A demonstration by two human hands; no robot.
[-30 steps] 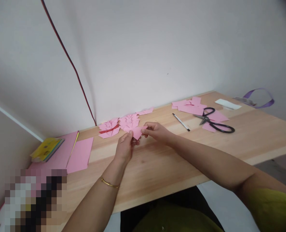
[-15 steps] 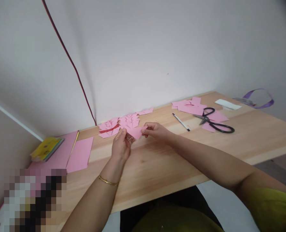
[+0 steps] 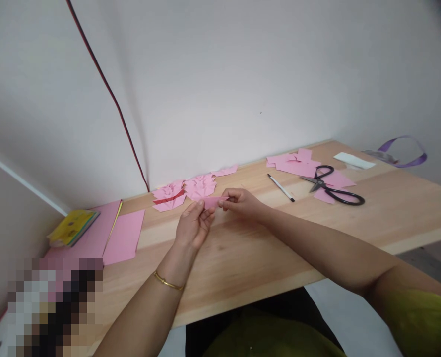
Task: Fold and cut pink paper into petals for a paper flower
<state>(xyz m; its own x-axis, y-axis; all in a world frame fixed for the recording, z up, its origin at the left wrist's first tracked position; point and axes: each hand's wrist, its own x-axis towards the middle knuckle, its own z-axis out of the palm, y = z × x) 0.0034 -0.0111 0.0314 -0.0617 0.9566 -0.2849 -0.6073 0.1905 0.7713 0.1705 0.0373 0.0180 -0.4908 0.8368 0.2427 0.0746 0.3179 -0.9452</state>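
Observation:
A small piece of pink paper [image 3: 212, 202] is stretched between my two hands, over the middle of the wooden table [image 3: 242, 258]. My left hand [image 3: 193, 223] pinches its left end between thumb and fingers. At the right end, my right hand [image 3: 238, 202] grips the paper with thumb and forefinger. The paper looks like a narrow folded strip from here. Just behind it lie folded pink paper pieces [image 3: 200, 184], and to their left more folded pieces [image 3: 170, 203] with a red strip across them.
Black-handled scissors [image 3: 319, 183] lie open on pink paper scraps [image 3: 298, 166] at the right, beside a pen [image 3: 281, 187]. A white strip [image 3: 354, 160] sits farther right. At left are pink sheets [image 3: 125, 238], a thin yellow stick [image 3: 113, 227] and a yellow packet [image 3: 71, 228].
My left hand has moved slightly right, closer to my right hand. The pink paper between them now shows as a narrower strip instead of a triangular shape.

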